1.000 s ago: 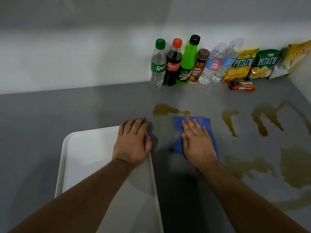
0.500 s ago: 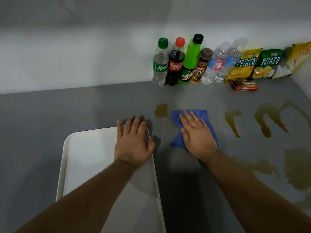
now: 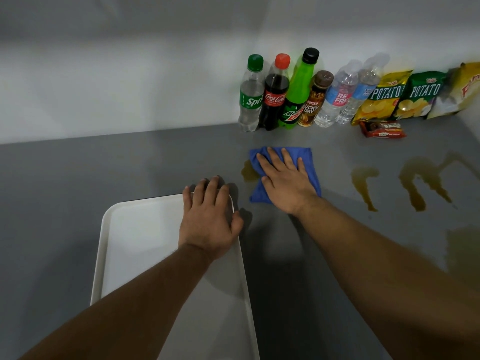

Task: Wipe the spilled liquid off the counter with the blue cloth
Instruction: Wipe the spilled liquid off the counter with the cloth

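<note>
Grey tabletop point(image 3: 104, 178) carries white tray point(image 3: 135, 229) and, just beside it, blue cloth point(image 3: 309, 165): soft, light, I judge, best pressed at its middle. My right hand point(image 3: 285, 183) lies flat upon it; left hand point(image 3: 207, 216) rests open on tray; brown spill point(image 3: 248, 172) touches cloth's edge.

The counter point(image 3: 104, 178) looks like a smooth grey surface with a dull, even sheen, and the spilled liquid point(image 3: 415, 180) lies on it as thin, wet brown patches. The blue cloth point(image 3: 309, 165) is soft matt fabric (its weave is too fine to make out), while the white tray point(image 3: 140, 235) looks like smooth plastic with a faint satin shine. The bottles point(image 3: 250, 100) are clear glossy plastic with printed labels, and the chip bags point(image 3: 381, 97) are shiny crinkled film.
</note>
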A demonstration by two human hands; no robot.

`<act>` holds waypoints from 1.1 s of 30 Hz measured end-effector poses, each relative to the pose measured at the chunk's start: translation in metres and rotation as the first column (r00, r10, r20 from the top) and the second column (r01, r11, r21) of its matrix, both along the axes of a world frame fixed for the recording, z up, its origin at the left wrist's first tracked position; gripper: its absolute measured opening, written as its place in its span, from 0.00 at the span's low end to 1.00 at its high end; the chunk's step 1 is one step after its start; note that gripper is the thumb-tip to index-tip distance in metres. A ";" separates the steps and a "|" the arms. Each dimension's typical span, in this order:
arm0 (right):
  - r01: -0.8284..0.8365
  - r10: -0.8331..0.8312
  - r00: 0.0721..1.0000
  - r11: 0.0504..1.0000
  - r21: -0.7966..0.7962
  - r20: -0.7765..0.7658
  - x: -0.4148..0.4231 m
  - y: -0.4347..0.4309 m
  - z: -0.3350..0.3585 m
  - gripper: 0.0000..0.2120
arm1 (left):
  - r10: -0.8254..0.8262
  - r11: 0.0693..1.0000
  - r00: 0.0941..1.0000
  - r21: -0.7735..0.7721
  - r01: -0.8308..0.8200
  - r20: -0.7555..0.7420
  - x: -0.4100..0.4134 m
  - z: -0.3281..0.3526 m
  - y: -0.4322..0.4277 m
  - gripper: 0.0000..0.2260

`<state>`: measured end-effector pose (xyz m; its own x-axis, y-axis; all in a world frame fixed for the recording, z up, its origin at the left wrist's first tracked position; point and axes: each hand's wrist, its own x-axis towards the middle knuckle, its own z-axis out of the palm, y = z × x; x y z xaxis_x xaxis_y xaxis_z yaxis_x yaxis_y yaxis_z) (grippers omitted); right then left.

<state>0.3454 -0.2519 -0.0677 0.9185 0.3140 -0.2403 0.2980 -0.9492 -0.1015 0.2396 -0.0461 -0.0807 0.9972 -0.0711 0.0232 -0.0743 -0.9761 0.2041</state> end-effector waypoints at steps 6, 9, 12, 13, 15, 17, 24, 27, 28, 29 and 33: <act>-0.079 0.071 0.994 0.993 0.089 0.084 -0.024 -0.047 -0.003 0.29 | 0.007 1.000 1.000 -0.017 -0.007 0.012 0.000 -0.001 0.001 0.29; 0.043 -0.047 0.998 0.996 0.075 0.048 -0.005 -0.047 -0.004 0.29 | 0.011 1.000 1.000 -0.012 -0.011 0.008 -0.001 0.000 0.000 0.30; 0.105 -0.106 0.994 0.993 0.047 0.008 0.016 -0.022 -0.003 0.29 | 0.007 1.000 1.000 -0.001 -0.007 0.000 -0.001 0.002 -0.001 0.30; 0.103 -0.102 0.995 0.994 0.046 -0.005 0.020 -0.012 -0.002 0.29 | 0.006 1.000 1.000 0.000 -0.006 0.001 -0.001 0.002 -0.001 0.30; 0.066 -0.065 0.998 0.997 0.042 -0.016 0.022 0.007 0.000 0.30 | 0.004 1.000 1.000 0.000 -0.004 0.001 -0.001 0.004 -0.002 0.29; 0.007 -0.007 1.000 0.999 0.035 -0.015 0.017 0.017 0.001 0.30 | -0.001 1.000 1.000 0.003 0.001 0.000 -0.002 0.005 -0.002 0.29; -0.187 0.187 0.982 0.977 0.106 0.010 -0.031 -0.026 0.002 0.32 | -0.003 1.000 1.000 -0.011 0.003 0.000 -0.001 0.004 0.001 0.30; -0.102 0.103 0.995 0.991 0.090 0.002 -0.028 -0.041 0.002 0.32 | 0.012 1.000 1.000 -0.028 -0.012 0.004 -0.002 0.003 0.000 0.32; -0.071 0.070 0.998 0.995 0.073 0.003 -0.023 -0.038 0.001 0.31 | 0.017 0.999 1.000 -0.034 -0.016 0.006 -0.001 0.003 0.000 0.32; -0.035 0.035 0.999 0.998 0.060 0.004 -0.017 -0.032 0.001 0.31 | 0.019 0.999 1.000 -0.036 -0.019 0.006 -0.002 0.003 0.000 0.32; 0.060 -0.059 0.998 0.998 0.036 -0.010 -0.002 0.013 -0.001 0.30 | 0.015 1.000 1.000 -0.025 -0.015 0.010 -0.001 0.002 -0.001 0.32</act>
